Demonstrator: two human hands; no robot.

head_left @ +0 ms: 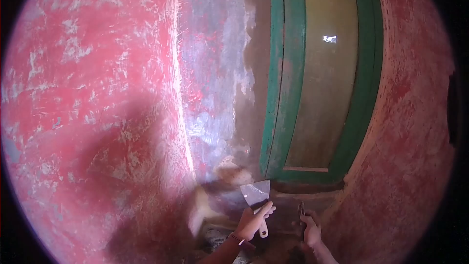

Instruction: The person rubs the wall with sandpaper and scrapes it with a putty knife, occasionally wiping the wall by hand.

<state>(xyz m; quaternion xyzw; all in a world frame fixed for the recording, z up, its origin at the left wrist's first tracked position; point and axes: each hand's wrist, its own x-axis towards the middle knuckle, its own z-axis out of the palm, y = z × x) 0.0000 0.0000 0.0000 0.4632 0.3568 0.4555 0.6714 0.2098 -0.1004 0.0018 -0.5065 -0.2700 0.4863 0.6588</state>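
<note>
Low in the view, my left hand [252, 223] is closed round the pale handle of a wide scraper [256, 193]. The scraper's flat metal blade points up, close to the wall under the lower left corner of the green window frame [287, 117]. To the right, my right hand [311, 231] is closed round a small dark tool [301, 209], whose narrow tip points up. What kind of tool it is cannot be made out. The two hands are apart, both in front of the sill below the frame.
A red wall [97, 78] with pale scraped patches fills the left side. Grey and brown plaster [220, 68] lies between it and the window frame. Another red wall [415, 117] stands at the right. Shadows fall across the lower left wall.
</note>
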